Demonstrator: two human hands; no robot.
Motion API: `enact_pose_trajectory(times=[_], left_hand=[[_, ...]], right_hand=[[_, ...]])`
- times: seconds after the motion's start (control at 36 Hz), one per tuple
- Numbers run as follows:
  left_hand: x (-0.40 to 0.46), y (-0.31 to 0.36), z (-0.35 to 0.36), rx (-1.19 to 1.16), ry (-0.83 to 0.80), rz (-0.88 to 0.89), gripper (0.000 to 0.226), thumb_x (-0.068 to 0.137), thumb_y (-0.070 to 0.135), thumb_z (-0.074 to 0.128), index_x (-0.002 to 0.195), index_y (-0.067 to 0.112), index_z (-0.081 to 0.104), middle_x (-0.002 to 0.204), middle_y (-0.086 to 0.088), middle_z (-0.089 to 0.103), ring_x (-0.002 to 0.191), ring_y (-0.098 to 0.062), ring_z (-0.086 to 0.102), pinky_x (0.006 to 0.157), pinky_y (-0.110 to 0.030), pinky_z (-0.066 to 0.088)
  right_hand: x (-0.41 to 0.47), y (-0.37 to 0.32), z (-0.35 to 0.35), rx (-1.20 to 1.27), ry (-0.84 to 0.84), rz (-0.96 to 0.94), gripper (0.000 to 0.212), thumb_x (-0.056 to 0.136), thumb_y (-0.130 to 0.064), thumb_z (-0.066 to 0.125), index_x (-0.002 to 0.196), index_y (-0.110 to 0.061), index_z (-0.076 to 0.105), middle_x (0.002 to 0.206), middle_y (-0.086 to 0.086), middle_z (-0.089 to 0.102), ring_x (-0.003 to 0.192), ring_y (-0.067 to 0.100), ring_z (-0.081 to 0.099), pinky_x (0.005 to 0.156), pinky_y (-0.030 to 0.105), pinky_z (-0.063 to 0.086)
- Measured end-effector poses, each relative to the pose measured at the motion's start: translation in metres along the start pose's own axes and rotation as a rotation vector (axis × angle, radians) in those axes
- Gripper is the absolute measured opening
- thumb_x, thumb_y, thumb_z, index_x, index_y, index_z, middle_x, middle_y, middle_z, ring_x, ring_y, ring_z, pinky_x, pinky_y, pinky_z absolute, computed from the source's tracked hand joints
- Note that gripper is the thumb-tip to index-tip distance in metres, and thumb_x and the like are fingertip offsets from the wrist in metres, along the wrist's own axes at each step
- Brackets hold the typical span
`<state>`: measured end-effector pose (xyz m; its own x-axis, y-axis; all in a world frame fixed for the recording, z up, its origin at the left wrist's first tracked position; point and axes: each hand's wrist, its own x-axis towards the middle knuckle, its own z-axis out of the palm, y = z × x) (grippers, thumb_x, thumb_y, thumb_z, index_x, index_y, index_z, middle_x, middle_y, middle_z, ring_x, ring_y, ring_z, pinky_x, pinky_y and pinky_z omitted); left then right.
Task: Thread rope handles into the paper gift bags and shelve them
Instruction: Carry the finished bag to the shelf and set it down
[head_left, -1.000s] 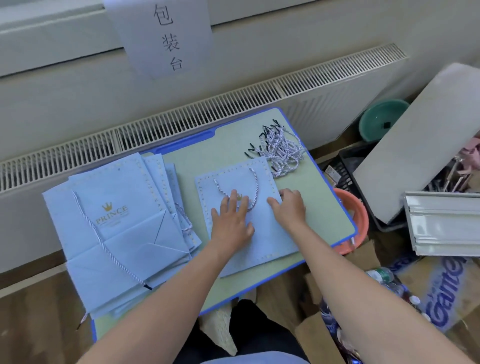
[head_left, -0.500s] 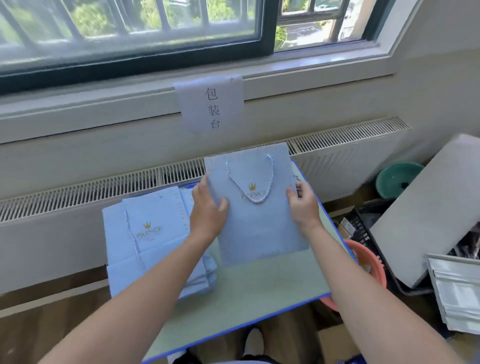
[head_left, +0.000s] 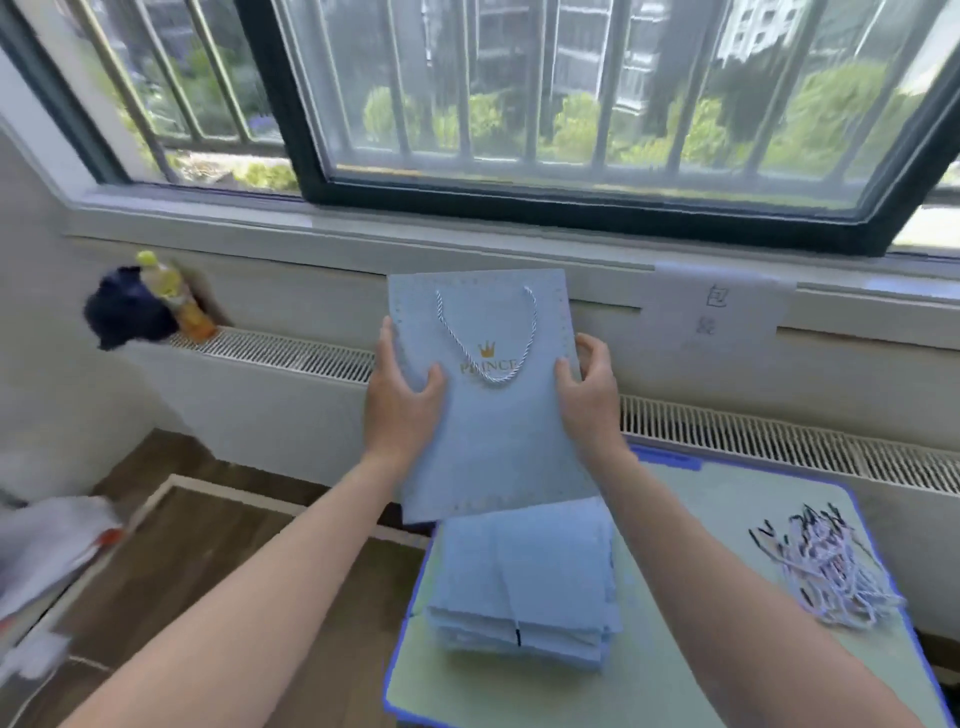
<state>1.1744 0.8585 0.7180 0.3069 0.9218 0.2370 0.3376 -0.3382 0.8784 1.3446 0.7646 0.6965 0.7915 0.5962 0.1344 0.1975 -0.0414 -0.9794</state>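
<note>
Both hands hold the flat blue gift bag (head_left: 493, 415) upright above the desk (head_left: 701, 597): left hand (head_left: 400, 400) clamped on its 9 o'clock edge, right hand (head_left: 589, 395) on its 3 o'clock edge. Its rope handle (head_left: 488, 340) droops across the gold logo, partly covering the lettering. The bag's lower edge hides the top of the bag stack (head_left: 524, 582).

Single view, head-worn, wide-angle. Faces forward and slightly down from the person's own eye level, toward the window (head_left: 571, 104) and radiator grille (head_left: 779, 441). Both forearms enter from the bottom edge; the table (head_left: 727, 519) lies close below, at lower right. Straight lines bow near the edges. No second view to overlap.
</note>
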Motion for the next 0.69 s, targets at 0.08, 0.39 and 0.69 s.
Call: enact_pose_trajectory(times=[0.08,0.39,0.69], left_hand=[[0.017,-0.024,-0.056,-0.008,0.067,-0.029,0.075,0.094,0.026,0.059,0.154,0.026,0.015,0.156,0.012,0.028,0.139,-0.006,0.032,0.106,-0.023,0.031],[0.059,-0.11,-0.261,0.031,0.312,-0.069,0.076,0.094,0.026,0.061,0.153,0.029,0.012,0.138,0.025,0.031,0.117,0.007,0.037,0.079,-0.007,0.035],[0.078,-0.17,-0.408,0.093,0.581,-0.119,0.078,0.092,0.024,0.064,0.154,0.024,0.017,0.154,0.014,0.029,0.136,0.002,0.03,0.107,-0.021,0.028]], right_hand=[[-0.005,-0.02,0.064,-0.052,-0.088,-0.032,0.033,0.096,-0.017,0.05,0.125,-0.032,0.044,0.086,-0.006,0.059,0.078,0.015,0.06,0.065,0.02,0.044],[-0.053,-0.088,0.291,0.012,-0.386,-0.084,0.035,0.099,-0.019,0.046,0.132,-0.032,0.043,0.088,0.0,0.053,0.063,0.012,0.05,0.051,0.015,0.041],[-0.098,-0.141,0.458,0.046,-0.662,-0.167,0.03,0.1,-0.026,0.046,0.125,-0.042,0.044,0.082,-0.001,0.053,0.062,0.015,0.048,0.056,0.031,0.042]])
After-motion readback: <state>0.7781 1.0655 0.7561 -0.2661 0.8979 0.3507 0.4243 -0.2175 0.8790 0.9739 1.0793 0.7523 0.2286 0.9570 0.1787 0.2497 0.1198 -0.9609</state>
